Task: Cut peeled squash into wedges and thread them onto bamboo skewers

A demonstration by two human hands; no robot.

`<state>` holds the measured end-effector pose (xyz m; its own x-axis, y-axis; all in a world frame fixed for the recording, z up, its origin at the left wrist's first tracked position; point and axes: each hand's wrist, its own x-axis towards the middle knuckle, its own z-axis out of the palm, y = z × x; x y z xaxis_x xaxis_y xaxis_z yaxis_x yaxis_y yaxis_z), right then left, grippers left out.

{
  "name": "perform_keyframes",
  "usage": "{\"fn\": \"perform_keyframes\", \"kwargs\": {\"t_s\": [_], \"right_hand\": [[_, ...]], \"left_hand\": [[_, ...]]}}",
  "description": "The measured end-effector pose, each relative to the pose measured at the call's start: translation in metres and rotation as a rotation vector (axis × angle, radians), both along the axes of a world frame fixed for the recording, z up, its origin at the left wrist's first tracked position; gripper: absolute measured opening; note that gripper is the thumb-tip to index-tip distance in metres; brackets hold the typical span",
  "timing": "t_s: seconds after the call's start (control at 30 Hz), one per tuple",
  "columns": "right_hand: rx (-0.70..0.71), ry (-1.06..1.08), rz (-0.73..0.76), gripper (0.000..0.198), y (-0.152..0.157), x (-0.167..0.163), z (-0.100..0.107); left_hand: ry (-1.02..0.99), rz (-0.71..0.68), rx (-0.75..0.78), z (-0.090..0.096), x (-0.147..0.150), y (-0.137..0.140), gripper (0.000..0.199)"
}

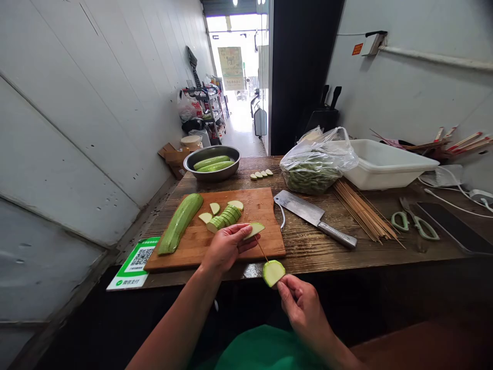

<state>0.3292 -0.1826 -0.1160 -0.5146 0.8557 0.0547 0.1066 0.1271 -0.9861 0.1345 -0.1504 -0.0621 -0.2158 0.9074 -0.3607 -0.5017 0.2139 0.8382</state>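
Observation:
My left hand (pixel 227 246) pinches a pale half-round zucchini slice (pixel 254 229) above the front right of the wooden cutting board (pixel 262 205). A thin wooden skewer (pixel 261 248) runs from that slice down to a rounder zucchini slice (pixel 273 273) beside my right hand (pixel 302 303). The right thumb and fingers are closed at this lower slice's edge, around the skewer's end, which is mostly hidden. On the board lie a row of cut zucchini slices (pixel 224 218), several loose half-slices (pixel 214 208) and a whole zucchini (pixel 180 224).
Right of the board rests a cleaver (pixel 300 205), then a bundle of skewers (pixel 364 210), scissors (pixel 416 218) and a phone (pixel 458 226). Behind stand a metal bowl (pixel 211 174) of zucchini, a plastic bag (pixel 316 164) of green vegetables and a white tub (pixel 389 167). Skewered slices (pixel 262 174) lie nearby.

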Motion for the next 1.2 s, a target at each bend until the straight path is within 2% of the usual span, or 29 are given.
{"fn": "perform_keyframes", "kwargs": {"t_s": [0.3,0.47,0.8,1.0,1.2], "right_hand": [[-0.008,0.016,-0.013,0.026,0.0,-0.005,-0.001],[0.007,0.034,-0.049,0.026,0.004,-0.011,0.0],[0.019,0.07,-0.062,0.026,0.012,-0.009,0.001],[0.02,0.107,-0.051,0.028,0.01,-0.011,0.001],[0.036,0.082,-0.046,0.028,0.011,-0.012,0.004]], "left_hand": [[0.005,-0.021,-0.02,-0.001,0.005,-0.003,0.015],[-0.012,-0.094,-0.017,-0.004,0.016,-0.006,0.017],[-0.214,-0.078,0.036,0.002,0.023,-0.01,0.025],[-0.165,-0.088,0.11,0.002,0.031,-0.013,0.02],[-0.16,-0.036,0.057,0.002,0.04,-0.015,0.016]]}}
